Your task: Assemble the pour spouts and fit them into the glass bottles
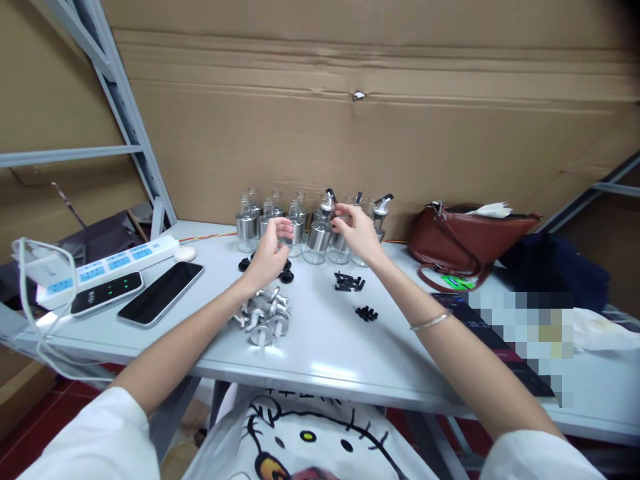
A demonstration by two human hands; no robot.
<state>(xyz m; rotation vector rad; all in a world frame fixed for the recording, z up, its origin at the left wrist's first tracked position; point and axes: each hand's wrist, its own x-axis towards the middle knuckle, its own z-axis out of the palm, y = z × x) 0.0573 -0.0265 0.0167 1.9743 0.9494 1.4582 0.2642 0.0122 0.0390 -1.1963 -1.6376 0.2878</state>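
My right hand (356, 230) has its fingers closed at a metal pour spout (327, 203) with a black flip cap, which sits at the neck of a glass bottle with a steel sleeve (319, 239). My left hand (273, 253) hovers to the left of that bottle, fingers loosely bent and apart, with nothing in it. Below the left hand lie black stoppers (287, 276), partly hidden by it, and a pile of silver spout parts (270, 320). Several more sleeved bottles (247, 227) stand along the back; another black-capped spout (383, 203) tops one at the right.
Small black strips (350, 281) and a cluster of tiny black pieces (367, 313) lie mid-table. On the left are a phone (163, 293), a black device (107, 293) and a power strip (115, 267). A brown bag (465, 240) stands right; cardboard (300, 133) closes off the back.
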